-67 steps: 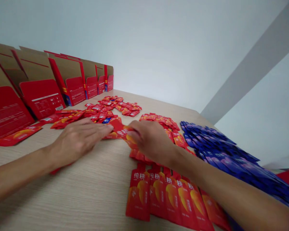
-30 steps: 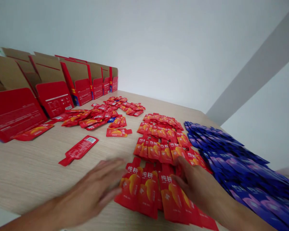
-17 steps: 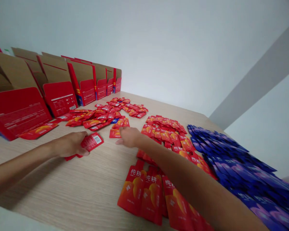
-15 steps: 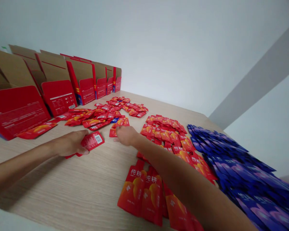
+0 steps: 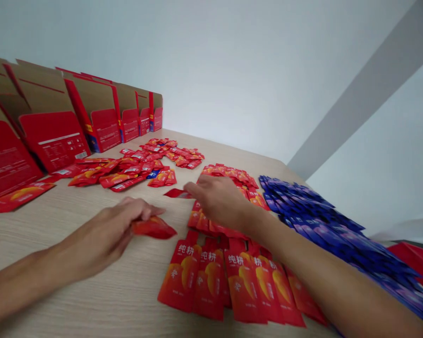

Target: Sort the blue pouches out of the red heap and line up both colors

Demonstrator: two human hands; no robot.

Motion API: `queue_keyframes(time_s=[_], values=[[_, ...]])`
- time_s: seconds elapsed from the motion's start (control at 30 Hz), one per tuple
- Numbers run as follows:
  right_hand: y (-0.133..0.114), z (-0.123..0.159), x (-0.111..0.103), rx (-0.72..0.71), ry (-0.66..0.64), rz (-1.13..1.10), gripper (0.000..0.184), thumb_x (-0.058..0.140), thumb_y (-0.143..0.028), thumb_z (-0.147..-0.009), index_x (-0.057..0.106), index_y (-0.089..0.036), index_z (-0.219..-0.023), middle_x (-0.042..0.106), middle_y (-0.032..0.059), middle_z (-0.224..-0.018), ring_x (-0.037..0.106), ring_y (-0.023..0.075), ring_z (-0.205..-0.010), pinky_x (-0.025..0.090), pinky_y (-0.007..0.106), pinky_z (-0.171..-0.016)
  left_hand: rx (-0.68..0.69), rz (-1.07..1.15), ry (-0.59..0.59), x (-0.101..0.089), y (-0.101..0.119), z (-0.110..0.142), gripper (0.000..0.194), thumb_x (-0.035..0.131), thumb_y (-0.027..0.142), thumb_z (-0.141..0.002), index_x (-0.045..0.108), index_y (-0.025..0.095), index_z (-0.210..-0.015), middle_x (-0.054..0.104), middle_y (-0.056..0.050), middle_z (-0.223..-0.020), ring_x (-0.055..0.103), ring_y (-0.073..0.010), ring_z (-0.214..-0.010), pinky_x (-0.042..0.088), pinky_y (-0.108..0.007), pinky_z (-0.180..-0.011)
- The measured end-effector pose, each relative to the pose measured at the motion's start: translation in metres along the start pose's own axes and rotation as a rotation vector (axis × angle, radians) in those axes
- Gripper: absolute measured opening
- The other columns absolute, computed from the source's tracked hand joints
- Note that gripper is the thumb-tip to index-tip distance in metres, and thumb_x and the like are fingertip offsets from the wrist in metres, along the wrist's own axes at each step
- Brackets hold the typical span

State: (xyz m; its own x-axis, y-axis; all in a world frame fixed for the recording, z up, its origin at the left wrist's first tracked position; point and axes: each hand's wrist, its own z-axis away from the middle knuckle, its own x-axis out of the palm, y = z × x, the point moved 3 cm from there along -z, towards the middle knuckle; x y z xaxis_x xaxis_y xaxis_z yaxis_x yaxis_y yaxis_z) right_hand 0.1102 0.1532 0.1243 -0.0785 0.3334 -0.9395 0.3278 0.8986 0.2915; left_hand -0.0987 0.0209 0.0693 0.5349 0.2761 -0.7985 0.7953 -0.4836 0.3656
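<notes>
My left hand (image 5: pixel 118 227) is closed on a red pouch (image 5: pixel 154 227), held above the bare wood with its flat end pointing right. Thumb and fingers of my right hand (image 5: pixel 218 195) pinch another red pouch (image 5: pixel 178 193), seen nearly edge-on. That hand hovers over overlapping rows of red pouches with orange fruit prints (image 5: pixel 183 277), which lie face up at the front and centre. A loose heap of red pouches (image 5: pixel 134 169) lies farther off to the left, with a small blue piece (image 5: pixel 153 174) among them.
Open red cardboard boxes (image 5: pixel 56 141) stand in a row along the left. Blue pouches (image 5: pixel 313 225) overlap in rows on the right. A single red pouch (image 5: pixel 19 196) lies before the boxes on the wooden table (image 5: pixel 102 291). Something red (image 5: pixel 414 263) shows at the far right.
My right hand has lifted a red pouch from beside the heap and moved right, over the rows. My left hand has moved right, its pouch now turned. The view has shifted rightward.
</notes>
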Motion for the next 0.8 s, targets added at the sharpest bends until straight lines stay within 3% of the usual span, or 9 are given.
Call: queue_keyframes(time_s=[0.07,0.13,0.23,0.33,0.4,0.47,0.6,0.7,0.8], values=[[0.005,0.058,-0.009,-0.082,0.206,-0.094,0.03,0.047,-0.011,-0.108,0.072,-0.009,-0.125,0.079,0.0146,-0.097,0.074,0.0237,-0.092,0.06,0.032,-0.076,0.23,0.015,-0.036,0.024,0.026,-0.003,0.05,0.046,0.01,-0.102,0.055,0.027,-0.148,0.073,-0.007,-0.144,0.07,-0.0184,-0.131,0.057,-0.028,-0.104],[0.003,0.118,-0.008,-0.144,0.341,-0.19,0.038,0.043,-0.011,-0.11,0.066,-0.005,-0.139,0.079,0.0181,-0.12,0.073,0.0245,-0.117,0.062,0.033,-0.096,0.412,0.005,-0.113,0.051,0.043,-0.005,0.058,0.046,0.01,-0.108,0.042,0.028,-0.163,0.065,-0.006,-0.157,0.054,-0.0176,-0.151,0.042,-0.033,-0.127],[-0.008,0.192,0.009,-0.087,0.285,-0.184,0.054,0.042,-0.01,-0.108,0.051,-0.011,-0.161,0.071,0.0123,-0.147,0.059,0.0239,-0.146,0.055,0.037,-0.118,0.567,0.003,-0.23,0.083,0.048,-0.01,0.056,0.044,0.016,-0.113,0.041,0.031,-0.166,0.06,-0.004,-0.161,0.032,-0.021,-0.164,0.016,-0.048,-0.14],[-0.02,0.24,0.026,0.004,0.191,-0.166,0.068,0.045,-0.012,-0.105,0.035,-0.02,-0.172,0.061,0.0069,-0.158,0.048,0.0241,-0.155,0.05,0.04,-0.125,0.542,-0.005,-0.342,0.099,0.039,-0.015,0.06,0.043,0.017,-0.113,0.038,0.04,-0.168,0.054,-0.002,-0.165,0.024,-0.0238,-0.167,0.01,-0.057,-0.139],[-0.025,0.255,0.035,0.043,0.173,-0.167,0.072,0.045,-0.01,-0.104,0.03,-0.024,-0.174,0.057,0.0048,-0.161,0.044,0.0242,-0.157,0.046,0.042,-0.128,0.489,-0.055,-0.396,0.103,0.033,-0.016,0.067,0.042,0.014,-0.111,0.031,0.041,-0.171,0.045,-0.003,-0.171,0.024,-0.0243,-0.166,0.014,-0.057,-0.139],[-0.028,0.262,0.04,0.058,0.188,-0.179,0.071,0.044,-0.009,-0.105,0.032,-0.024,-0.173,0.056,0.0041,-0.162,0.039,0.0238,-0.16,0.042,0.043,-0.13,0.442,-0.114,-0.416,0.103,0.031,-0.015,0.077,0.039,0.007,-0.108,0.019,0.039,-0.175,0.035,-0.003,-0.176,0.027,-0.0217,-0.166,0.021,-0.049,-0.138],[-0.029,0.258,0.048,0.041,0.151,-0.229,0.063,0.044,-0.005,-0.104,0.049,-0.019,-0.165,0.057,0.0061,-0.161,0.038,0.0216,-0.159,0.04,0.037,-0.129,0.416,-0.153,-0.392,0.101,0.037,-0.007,0.093,0.038,-0.003,-0.101,0.004,0.04,-0.176,0.031,0.0,-0.177,0.033,-0.0162,-0.163,0.026,-0.035,-0.136],[-0.025,0.253,0.051,0.045,0.061,-0.276,0.067,0.047,-0.002,-0.099,0.053,-0.022,-0.163,0.058,0.0055,-0.16,0.041,0.0203,-0.158,0.04,0.035,-0.128,0.386,-0.159,-0.366,0.097,0.035,-0.004,0.093,0.042,-0.001,-0.1,0.011,0.042,-0.175,0.034,0.001,-0.176,0.037,-0.0172,-0.162,0.03,-0.035,-0.134],[-0.021,0.251,0.051,0.015,0.05,-0.259,0.074,0.053,-0.003,-0.094,0.052,-0.029,-0.163,0.056,0.0018,-0.161,0.042,0.0215,-0.157,0.041,0.039,-0.129,0.27,-0.2,-0.372,0.087,0.015,-0.008,0.088,0.042,-0.001,-0.096,0.029,0.039,-0.173,0.041,-0.002,-0.174,0.042,-0.0209,-0.16,0.035,-0.041,-0.133]])
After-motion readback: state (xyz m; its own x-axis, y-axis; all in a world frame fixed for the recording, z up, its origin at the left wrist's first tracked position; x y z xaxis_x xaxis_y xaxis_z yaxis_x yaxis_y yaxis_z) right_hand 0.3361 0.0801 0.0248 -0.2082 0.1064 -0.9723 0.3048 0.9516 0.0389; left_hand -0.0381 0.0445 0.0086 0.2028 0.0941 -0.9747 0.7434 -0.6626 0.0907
